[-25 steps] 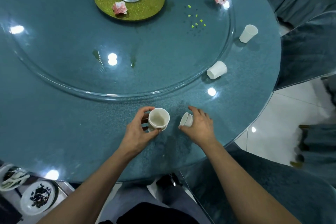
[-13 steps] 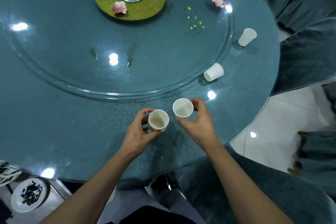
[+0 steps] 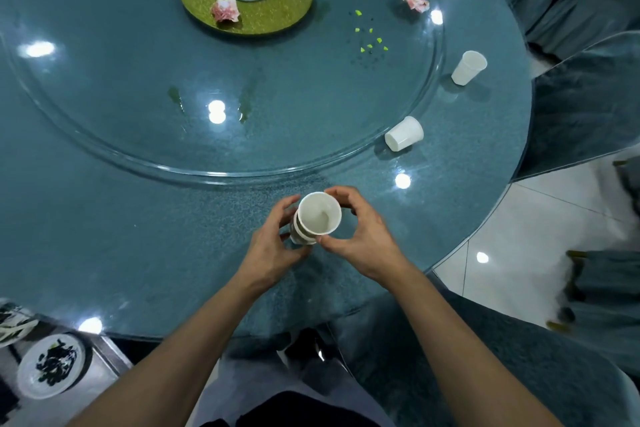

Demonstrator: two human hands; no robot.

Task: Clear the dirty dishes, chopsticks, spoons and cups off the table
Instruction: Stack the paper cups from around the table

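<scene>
White cups (image 3: 317, 218), nested together, sit gripped between curled fingers (image 3: 282, 210) of left hand (image 3: 273, 250) and right hand (image 3: 363, 246) over the table (image 3: 138, 253). Beyond the fingers rightward, a tipped cup (image 3: 403, 133) and a farther cup (image 3: 468, 68) await collecting.

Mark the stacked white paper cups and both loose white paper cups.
stacked white paper cups (image 3: 318, 218): head view, top cup's inside.
nearer loose white paper cup (image 3: 405, 132): head view, side wall.
farther loose white paper cup (image 3: 468, 68): head view, side wall.

Open tabletop (image 3: 121, 236) left of the stacked cups (image 3: 317, 218); lone cup (image 3: 403, 133) and turntable rim (image 3: 242, 172) beyond.
</scene>
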